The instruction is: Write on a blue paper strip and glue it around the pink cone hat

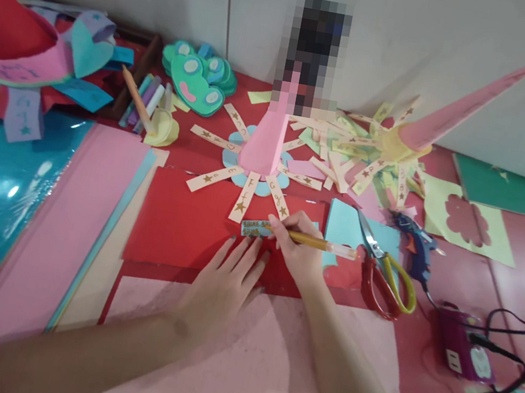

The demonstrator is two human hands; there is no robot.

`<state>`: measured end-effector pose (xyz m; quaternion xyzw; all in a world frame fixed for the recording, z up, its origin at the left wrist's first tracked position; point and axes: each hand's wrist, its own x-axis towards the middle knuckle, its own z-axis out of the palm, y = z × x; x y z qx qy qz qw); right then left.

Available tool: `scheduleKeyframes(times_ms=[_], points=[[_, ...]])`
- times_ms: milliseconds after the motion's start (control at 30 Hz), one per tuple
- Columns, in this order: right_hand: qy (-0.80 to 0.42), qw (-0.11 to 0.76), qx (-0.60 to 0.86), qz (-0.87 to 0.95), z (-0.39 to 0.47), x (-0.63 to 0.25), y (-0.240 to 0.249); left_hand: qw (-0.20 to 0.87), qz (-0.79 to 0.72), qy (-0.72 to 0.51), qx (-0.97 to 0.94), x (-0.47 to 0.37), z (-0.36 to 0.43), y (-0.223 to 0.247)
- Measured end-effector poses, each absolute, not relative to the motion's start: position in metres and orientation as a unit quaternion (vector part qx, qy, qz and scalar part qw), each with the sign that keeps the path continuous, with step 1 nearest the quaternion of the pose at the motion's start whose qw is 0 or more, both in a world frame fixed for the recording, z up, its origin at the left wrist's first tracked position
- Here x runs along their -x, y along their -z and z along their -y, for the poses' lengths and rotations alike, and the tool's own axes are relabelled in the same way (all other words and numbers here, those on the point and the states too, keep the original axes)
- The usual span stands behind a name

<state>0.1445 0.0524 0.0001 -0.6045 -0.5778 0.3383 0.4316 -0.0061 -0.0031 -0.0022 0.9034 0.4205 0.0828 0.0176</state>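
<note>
The right hand [300,257] pinches the pen [310,239], likely light and stiff, near its tip — best there — and the left hand [222,277] lies flat, fingers spread, by the bendy slip [253,227].

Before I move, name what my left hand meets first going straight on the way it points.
Your left hand would likely meet the small blue strip with gold writing first; its fingertips may already touch it.

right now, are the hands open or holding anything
Left hand: open, palm down with fingers spread on the red paper, holding nothing.
Right hand: closed on the gold pen, over the small blue strip.
</note>
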Motion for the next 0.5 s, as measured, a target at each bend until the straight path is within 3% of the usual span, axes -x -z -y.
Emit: scheduleKeyframes(times_ms=[500], points=[[-0.316, 0.398, 0.608, 0.610, -0.0550, -0.1450, 0.0052, 0.014, -0.418, -0.094, -0.903, 0.0057, 0.0019, 0.0019]])
